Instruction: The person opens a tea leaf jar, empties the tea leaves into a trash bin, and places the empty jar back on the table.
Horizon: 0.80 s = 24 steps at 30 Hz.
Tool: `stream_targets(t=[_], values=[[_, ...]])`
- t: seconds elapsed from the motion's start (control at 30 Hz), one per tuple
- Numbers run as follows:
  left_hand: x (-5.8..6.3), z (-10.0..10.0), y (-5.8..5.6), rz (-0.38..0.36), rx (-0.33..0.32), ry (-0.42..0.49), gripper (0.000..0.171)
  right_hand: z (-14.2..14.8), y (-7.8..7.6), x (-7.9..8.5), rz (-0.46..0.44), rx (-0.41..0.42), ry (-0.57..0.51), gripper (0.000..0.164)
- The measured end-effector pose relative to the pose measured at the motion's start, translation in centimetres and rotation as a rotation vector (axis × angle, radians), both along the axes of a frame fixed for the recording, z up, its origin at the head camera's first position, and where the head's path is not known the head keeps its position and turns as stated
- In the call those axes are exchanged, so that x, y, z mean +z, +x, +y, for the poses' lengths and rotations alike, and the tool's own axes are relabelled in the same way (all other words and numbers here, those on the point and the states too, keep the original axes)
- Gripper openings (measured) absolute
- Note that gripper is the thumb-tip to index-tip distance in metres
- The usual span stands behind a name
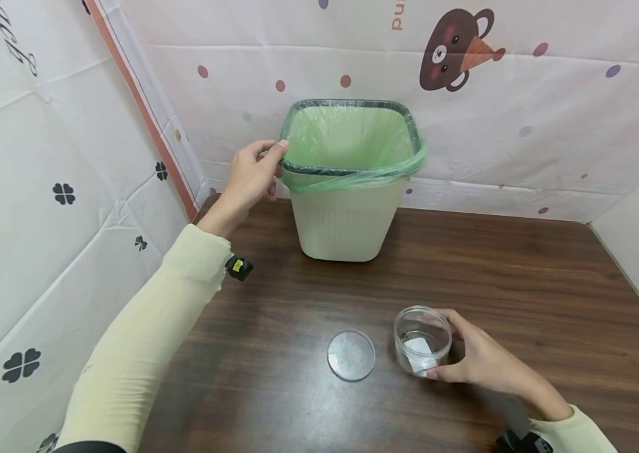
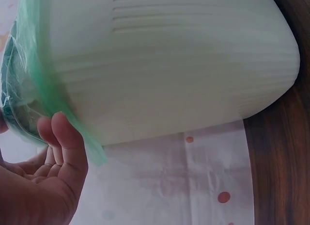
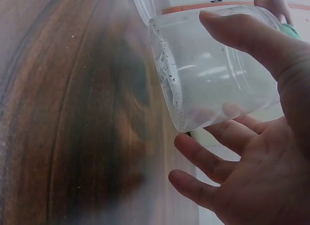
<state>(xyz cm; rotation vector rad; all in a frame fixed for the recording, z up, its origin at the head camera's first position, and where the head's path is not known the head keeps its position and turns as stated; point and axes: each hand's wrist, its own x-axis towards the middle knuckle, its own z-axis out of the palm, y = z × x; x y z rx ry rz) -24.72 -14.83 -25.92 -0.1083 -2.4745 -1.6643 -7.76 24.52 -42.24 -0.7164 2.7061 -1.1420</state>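
In the head view my left hand (image 1: 253, 171) pinches the left rim of a pale green trash bin (image 1: 348, 220), thumb on the edge. A thin green bag (image 1: 353, 179) lines the bin and folds over its rim. My right hand (image 1: 480, 355) grips a clear round jar (image 1: 438, 321), which has no lid on. Inside the jar lies a white scrap (image 1: 420, 352) like paper. From the right wrist view, the jar's wall sits between thumb and fingers, and dark specks (image 3: 169, 72) show near its bottom. A clear round lid (image 1: 351, 356) lies flat to the jar's left.
The brown wood-grain table (image 1: 500, 264) carries everything. A white patterned cloth (image 1: 523, 138) hangs behind the bin, and a similar cloth (image 1: 87, 251) rises along the left side. The bin stands near the table's back edge.
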Motion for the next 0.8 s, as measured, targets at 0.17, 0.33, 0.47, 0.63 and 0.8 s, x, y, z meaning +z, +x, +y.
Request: stream_targets(t=[0.17, 0.33, 0.47, 0.63, 0.8], values=[[-0.1, 0.0, 0.2, 0.009, -0.018, 0.007, 0.056, 0.0, 0.3, -0.3, 0.029, -0.02, 0.03, 0.083], [-0.2, 0.0, 0.5, 0.009, -0.032, 0.007, 0.057, 0.0, 0.6, -0.5, 0.029, -0.042, 0.047, 0.086], [-0.5, -0.2, 0.6, 0.024, -0.049, 0.012, 0.055, 0.0, 0.8, -0.7, 0.021, -0.04, 0.046, 0.087], [-0.8, -0.5, 0.9, 0.061, -0.074, 0.017, 0.056, -0.1, 0.9, -0.8, 0.06, -0.023, 0.05, 0.088], [-0.9, -0.9, 1.6, 0.123, -0.064, -0.057, 0.068, -0.2, 0.9, -0.9, 0.07, -0.024, 0.045, 0.088]])
